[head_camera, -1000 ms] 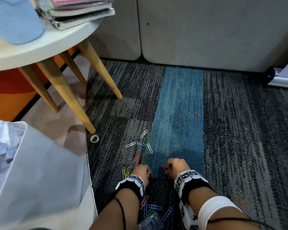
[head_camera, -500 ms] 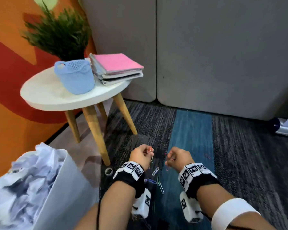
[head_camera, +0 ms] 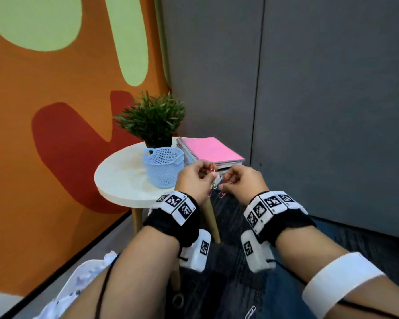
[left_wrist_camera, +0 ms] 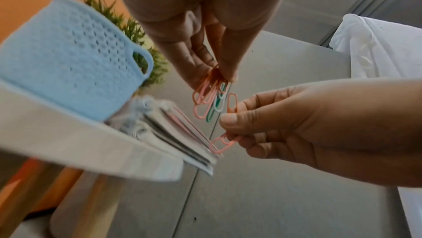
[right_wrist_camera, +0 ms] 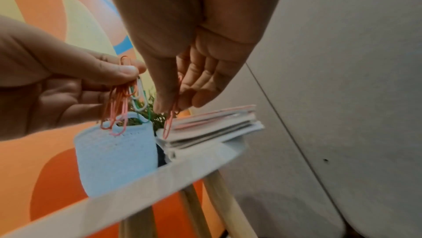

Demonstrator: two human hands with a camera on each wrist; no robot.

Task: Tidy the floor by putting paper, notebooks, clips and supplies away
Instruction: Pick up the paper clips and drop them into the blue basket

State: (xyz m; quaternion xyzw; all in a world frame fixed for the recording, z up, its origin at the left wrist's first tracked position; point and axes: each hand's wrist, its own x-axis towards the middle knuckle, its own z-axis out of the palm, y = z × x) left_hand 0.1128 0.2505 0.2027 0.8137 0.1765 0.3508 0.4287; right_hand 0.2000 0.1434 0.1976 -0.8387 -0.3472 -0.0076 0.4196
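Both hands hover at the near edge of the round white table (head_camera: 120, 180). My left hand (head_camera: 208, 175) pinches a bunch of paper clips (left_wrist_camera: 210, 101), pink, orange, green and white, which hang from thumb and fingertips just right of the light-blue mesh basket (head_camera: 164, 166). Close beside it, my right hand (head_camera: 226, 181) pinches an orange clip (left_wrist_camera: 232, 103) and a pink clip (left_wrist_camera: 222, 142). In the right wrist view the right hand's clips (right_wrist_camera: 169, 124) dangle in front of the notebook stack (right_wrist_camera: 212, 124). The basket's inside is hidden.
A pink-topped notebook stack (head_camera: 211, 150) and a potted plant (head_camera: 152, 118) stand on the table behind the basket. A white clip (head_camera: 250, 311) and a small ring (head_camera: 177, 300) lie on the carpet. A white bin of crumpled paper (head_camera: 78, 284) is at lower left. Grey panels close off the right.
Both hands have risen from the carpet, carrying clips, up to table height beside the blue basket. My head view has lifted from the floor to the table and wall.
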